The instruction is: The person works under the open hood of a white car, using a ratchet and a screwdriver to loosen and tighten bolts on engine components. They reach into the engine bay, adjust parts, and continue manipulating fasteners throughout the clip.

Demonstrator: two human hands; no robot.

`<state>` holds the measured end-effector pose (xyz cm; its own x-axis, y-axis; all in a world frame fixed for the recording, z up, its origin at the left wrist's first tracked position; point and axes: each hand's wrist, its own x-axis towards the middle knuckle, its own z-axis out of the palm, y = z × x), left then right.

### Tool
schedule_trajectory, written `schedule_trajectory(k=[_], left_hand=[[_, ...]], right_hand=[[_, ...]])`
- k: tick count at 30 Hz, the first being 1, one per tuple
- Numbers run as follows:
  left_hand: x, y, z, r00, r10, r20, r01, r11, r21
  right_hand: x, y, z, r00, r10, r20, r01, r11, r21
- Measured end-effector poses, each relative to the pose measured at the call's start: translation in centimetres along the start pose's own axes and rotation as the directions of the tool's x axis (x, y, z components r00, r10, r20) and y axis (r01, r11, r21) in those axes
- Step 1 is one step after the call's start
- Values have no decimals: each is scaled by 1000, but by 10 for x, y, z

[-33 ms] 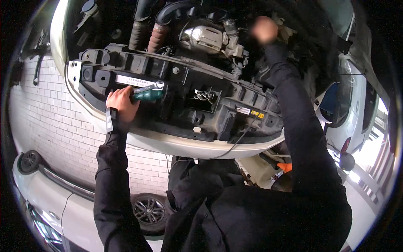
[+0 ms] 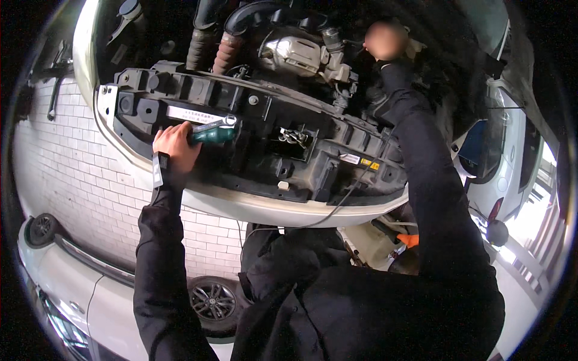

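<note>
Pale car [image 2: 259, 207], engine bay [image 2: 165, 27] on show! | Black front panel [image 2: 253, 174] spans its near edge | Right hand [image 2: 385, 41] deep in the bay, blurred, grip impossible to call | Left hand [image 2: 176, 145] curled round a green tool [image 2: 215, 135], over the panel's left half | Silver wrench [image 2: 208, 125] right alongside!

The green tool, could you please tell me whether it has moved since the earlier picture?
No, the green tool shows no clear shift against the white label.

2 hands [image 2: 176, 146] [image 2: 386, 42], 1 wrench [image 2: 212, 125], 1 grn item [image 2: 215, 136], 2 ribbed hoses [image 2: 226, 53] & 2 whls [image 2: 214, 301] on L car [image 2: 111, 310] are showing.
</note>
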<state>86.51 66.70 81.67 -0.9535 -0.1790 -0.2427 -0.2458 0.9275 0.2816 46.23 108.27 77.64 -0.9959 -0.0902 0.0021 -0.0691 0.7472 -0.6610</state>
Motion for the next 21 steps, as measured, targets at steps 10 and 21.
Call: schedule_trajectory(k=[10,21], left_hand=[[5,-7,6,994,-52,96,46,997,57],[-1,-7,4,1000,-2,19,1,999,38]], right_hand=[[29,-10,-9,997,-5,82,29,955,-294],[35,-15,-6,996,37,82,-10,954,-300]])
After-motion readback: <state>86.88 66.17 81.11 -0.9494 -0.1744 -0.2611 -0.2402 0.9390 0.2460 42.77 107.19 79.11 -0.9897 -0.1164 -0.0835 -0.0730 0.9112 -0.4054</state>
